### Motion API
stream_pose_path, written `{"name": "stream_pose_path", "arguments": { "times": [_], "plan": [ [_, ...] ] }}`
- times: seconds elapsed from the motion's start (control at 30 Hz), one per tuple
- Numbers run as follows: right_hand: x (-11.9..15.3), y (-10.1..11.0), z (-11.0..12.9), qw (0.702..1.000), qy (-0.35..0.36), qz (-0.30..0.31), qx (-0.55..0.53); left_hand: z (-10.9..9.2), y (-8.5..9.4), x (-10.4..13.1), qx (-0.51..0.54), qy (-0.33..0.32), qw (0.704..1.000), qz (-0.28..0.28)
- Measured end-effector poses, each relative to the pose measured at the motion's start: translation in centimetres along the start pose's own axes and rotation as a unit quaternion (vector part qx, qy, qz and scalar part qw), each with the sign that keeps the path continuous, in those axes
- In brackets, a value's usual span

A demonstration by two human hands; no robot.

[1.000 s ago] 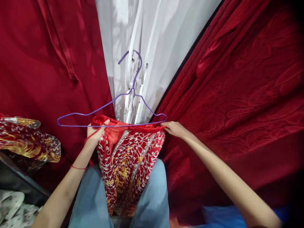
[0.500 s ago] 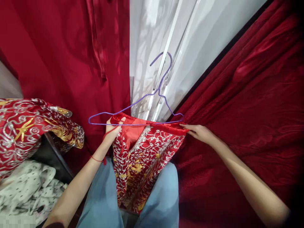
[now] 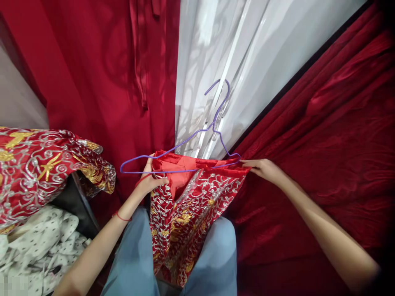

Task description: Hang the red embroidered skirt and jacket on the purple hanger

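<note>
A red skirt-like garment (image 3: 197, 205) with silver and gold embroidery hangs between my knees, its plain red lining showing at the top. My left hand (image 3: 149, 177) grips the garment's upper left corner, the thumb lying across the front. At the upper right corner, my right hand (image 3: 257, 166) pinches the waistband, with the hanger's right end beside the fingertips. A purple wire hanger (image 3: 185, 141) lies along the garment's top edge, its hook pointing up and its left end sticking out past my left hand.
Another embroidered red garment (image 3: 37, 172) drapes over a black chair (image 3: 78, 205) at the left. Below it lies white dotted cloth (image 3: 46, 242). Red curtains (image 3: 108, 82) and red cloth (image 3: 333, 164) flank a white curtain (image 3: 197, 74).
The view has shifted, so most things appear farther right and a little lower. My left thumb and fingers are more spread, and the hanger's right end sits closer to my right fingertips.
</note>
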State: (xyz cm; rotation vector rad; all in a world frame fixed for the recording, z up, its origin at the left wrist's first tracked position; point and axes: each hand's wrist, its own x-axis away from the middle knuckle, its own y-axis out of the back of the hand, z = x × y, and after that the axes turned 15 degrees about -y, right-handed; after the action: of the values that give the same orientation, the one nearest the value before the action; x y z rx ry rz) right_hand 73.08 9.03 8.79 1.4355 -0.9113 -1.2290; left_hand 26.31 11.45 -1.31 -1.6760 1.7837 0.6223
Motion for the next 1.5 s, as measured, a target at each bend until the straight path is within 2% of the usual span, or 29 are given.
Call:
{"name": "stream_pose_path", "arguments": {
  "times": [0.17, 0.23, 0.4, 0.53, 0.6, 0.67, 0.8, 0.83, 0.97, 1.07, 1.13, 1.2, 1.27, 1.3, 1.33, 1.4, 1.47, 1.5],
  "plan": [
    [-0.3, 1.9, 0.9, 1.0, -0.007, -0.015, 0.022, -1.1, -1.2, 0.4, -0.085, -0.009, 0.988, -0.128],
    [0.1, 2.8, 1.4, 0.999, 0.007, -0.027, 0.021, -1.5, -1.6, -0.1, -0.109, -0.007, 0.982, -0.152],
    [1.5, 5.7, 3.8, 0.996, 0.056, -0.075, 0.009, -1.6, -0.5, -1.6, -0.094, 0.001, 0.988, -0.123],
    [1.7, 8.2, 8.0, 0.989, 0.067, -0.133, -0.01, -1.5, 0.5, -2.1, -0.097, -0.003, 0.989, -0.109],
    [1.3, 8.7, 10.4, 0.984, 0.078, -0.158, -0.029, -1.6, 0.8, -2.0, -0.095, 0.007, 0.99, -0.107],
    [0.8, 8.5, 12.4, 0.981, 0.086, -0.157, -0.071, -1.8, 0.8, -1.9, -0.094, 0.021, 0.99, -0.106],
    [0.6, 6.0, 14.7, 0.976, 0.043, -0.059, -0.207, -2.0, 1.0, -1.7, -0.102, 0.035, 0.988, -0.106],
    [0.8, 5.1, 15.1, 0.971, 0.023, -0.052, -0.231, -2.0, 1.1, -1.7, -0.106, 0.031, 0.988, -0.106],
    [2.4, 2.4, 16.6, 0.953, -0.037, -0.116, -0.277, -1.8, 2.0, -1.2, -0.1, 0.012, 0.992, -0.079],
    [3.2, 1.8, 17.6, 0.965, -0.038, -0.095, -0.24, -1.7, 3.8, -1.0, -0.15, 0.028, 0.988, -0.038],
    [3.2, 1.9, 18.1, 0.974, -0.041, -0.077, -0.211, -2.0, 5.4, -1.2, -0.24, 0.026, 0.97, 0.013],
    [3.1, 2.0, 18.3, 0.976, -0.053, -0.079, -0.198, -2.4, 7.1, -1.8, -0.346, 0.01, 0.936, 0.064],
    [3.0, 2.0, 18.2, 0.976, -0.063, -0.086, -0.19, -2.7, 8.5, -2.7, -0.428, 0.009, 0.899, 0.091],
    [2.9, 1.9, 18.2, 0.976, -0.066, -0.088, -0.186, -2.7, 9.0, -3.1, -0.443, 0.019, 0.891, 0.097],
    [2.9, 1.9, 18.1, 0.977, -0.067, -0.089, -0.182, -2.6, 9.4, -3.5, -0.436, 0.034, 0.894, 0.098],
    [2.8, 1.7, 17.9, 0.979, -0.069, -0.091, -0.169, -2.0, 9.7, -4.2, -0.352, 0.08, 0.93, 0.075],
    [2.8, 1.6, 17.7, 0.982, -0.075, -0.095, -0.146, -1.4, 9.5, -5.0, -0.218, 0.136, 0.966, 0.009],
    [2.8, 1.6, 17.6, 0.983, -0.079, -0.1, -0.131, -1.1, 9.2, -5.4, -0.156, 0.162, 0.974, -0.03]
  ]
}}
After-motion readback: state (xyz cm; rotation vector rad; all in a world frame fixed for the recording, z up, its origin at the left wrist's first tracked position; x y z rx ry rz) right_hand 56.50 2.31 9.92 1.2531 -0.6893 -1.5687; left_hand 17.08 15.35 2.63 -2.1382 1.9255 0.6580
